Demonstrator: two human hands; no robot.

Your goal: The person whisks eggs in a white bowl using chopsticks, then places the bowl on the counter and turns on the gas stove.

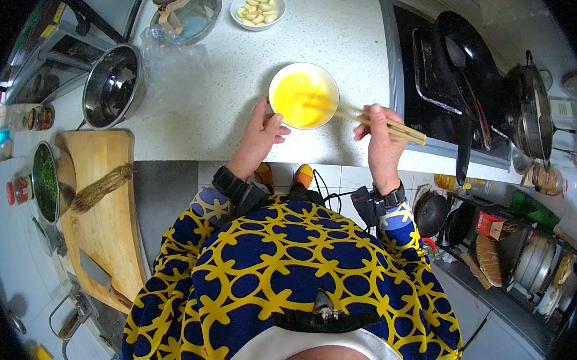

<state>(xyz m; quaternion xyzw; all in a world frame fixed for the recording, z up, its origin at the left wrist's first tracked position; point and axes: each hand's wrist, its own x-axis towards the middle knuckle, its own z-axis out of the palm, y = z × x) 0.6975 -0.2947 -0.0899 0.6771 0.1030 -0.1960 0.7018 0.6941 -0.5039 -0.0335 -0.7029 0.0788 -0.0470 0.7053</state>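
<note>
A white bowl (327, 76) of yellow beaten egg (293, 91) rests on the speckled white countertop before me. My left hand (257, 141) grips its lower left side, with the thumb at the rim and the fingers spread around the outside. In my right hand (385, 145) is a pair of wooden chopsticks (406, 131). Their far tips dip into the egg, looking blurred there, while the thick ends stick out to the right past the hand. Both wrists carry black strapped devices.
Peeled garlic cloves (256, 10) fill a small bowl behind. Right of me, a black wok (470, 52) sits on the cooktop (403, 52). To the left are a steel basin (112, 87), a wooden cutting board (97, 151) with a root vegetable (102, 188), a cleaver (94, 268) and chopped greens (45, 175).
</note>
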